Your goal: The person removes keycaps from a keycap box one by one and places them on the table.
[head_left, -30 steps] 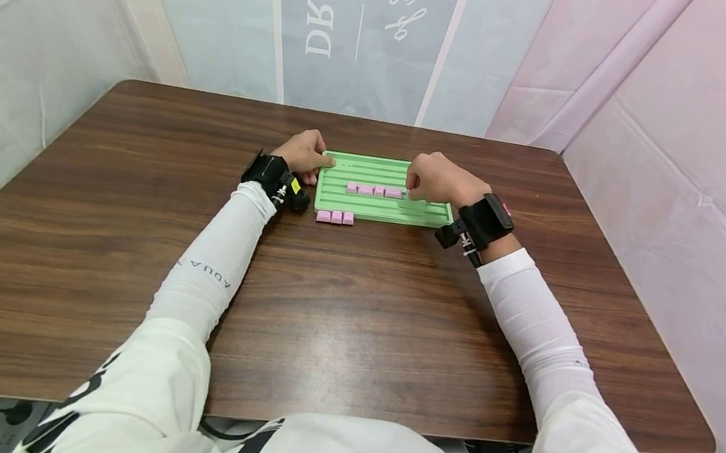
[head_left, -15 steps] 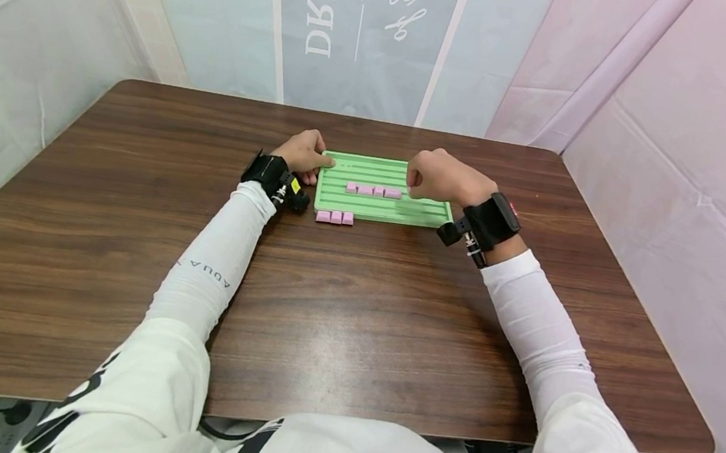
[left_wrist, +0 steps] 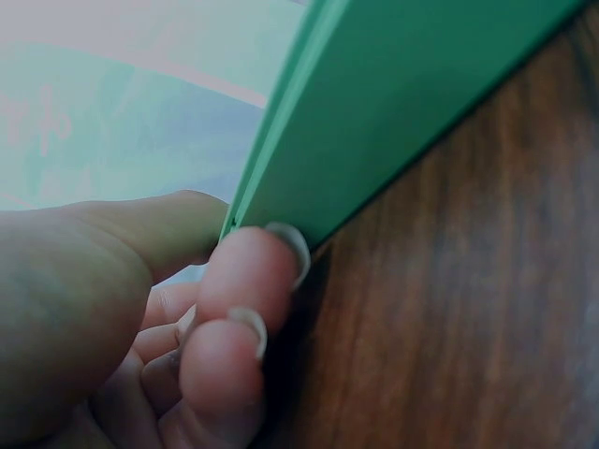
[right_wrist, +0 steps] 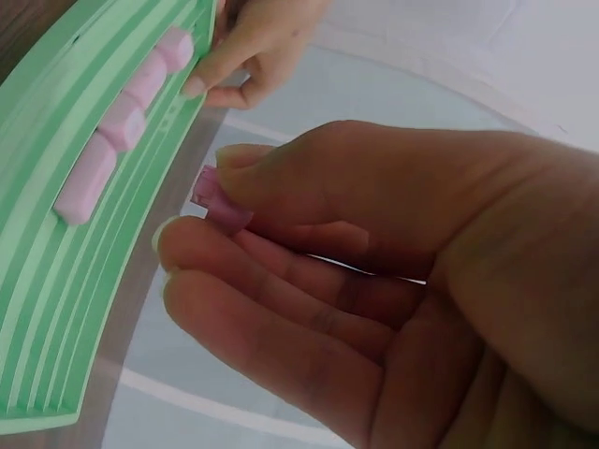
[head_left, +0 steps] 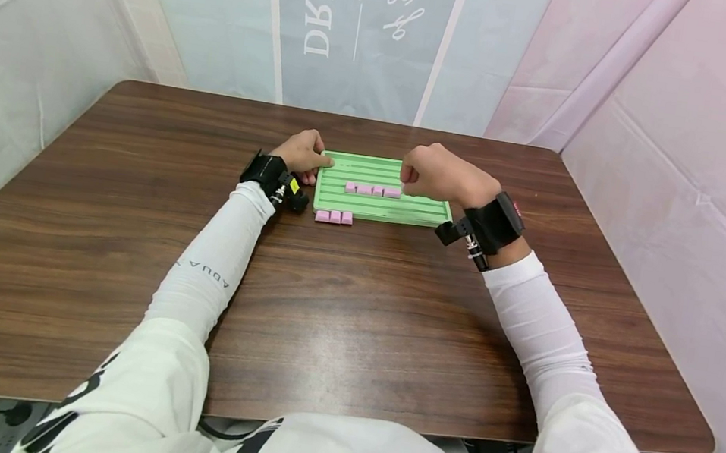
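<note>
A pale green ridged tray lies on the table, with a row of several pink keycaps standing in one of its slots. My left hand grips the tray's left edge, thumb on top and fingertips against the side wall. Above the right part of the tray is my right hand. In the right wrist view it pinches a small pink keycap between thumb and fingers, the hollow underside partly showing. Three more keycaps line up along the tray's near left edge.
The brown wood-grain table extends widely around the tray. Beyond its far edge hangs a blue-grey printed curtain, and white sheeting closes off the right side.
My right hand has risen a little off the tray and turned slightly, its fingers shifting left toward the keycap row. The left hand stays at the tray's edge.
</note>
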`<act>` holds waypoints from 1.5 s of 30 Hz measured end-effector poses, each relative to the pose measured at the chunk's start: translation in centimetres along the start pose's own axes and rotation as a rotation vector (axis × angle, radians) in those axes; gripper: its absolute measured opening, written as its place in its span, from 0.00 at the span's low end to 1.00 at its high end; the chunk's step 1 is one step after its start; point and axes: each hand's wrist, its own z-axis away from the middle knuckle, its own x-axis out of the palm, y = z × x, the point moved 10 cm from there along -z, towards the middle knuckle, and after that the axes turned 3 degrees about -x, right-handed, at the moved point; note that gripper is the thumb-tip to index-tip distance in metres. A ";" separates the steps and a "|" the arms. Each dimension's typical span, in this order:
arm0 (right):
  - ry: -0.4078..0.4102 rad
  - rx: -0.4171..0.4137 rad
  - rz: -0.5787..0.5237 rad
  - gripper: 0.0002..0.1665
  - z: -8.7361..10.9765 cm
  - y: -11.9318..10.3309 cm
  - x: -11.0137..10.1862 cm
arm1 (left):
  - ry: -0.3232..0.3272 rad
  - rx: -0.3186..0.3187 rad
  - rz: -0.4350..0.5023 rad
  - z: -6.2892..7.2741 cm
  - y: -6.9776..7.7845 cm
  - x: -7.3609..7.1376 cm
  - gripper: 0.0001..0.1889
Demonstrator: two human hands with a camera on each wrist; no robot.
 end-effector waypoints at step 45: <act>0.010 -0.199 0.031 0.05 -3.1 -4.9 4.6 | -0.008 0.005 0.014 -0.6 -0.5 -0.1 0.16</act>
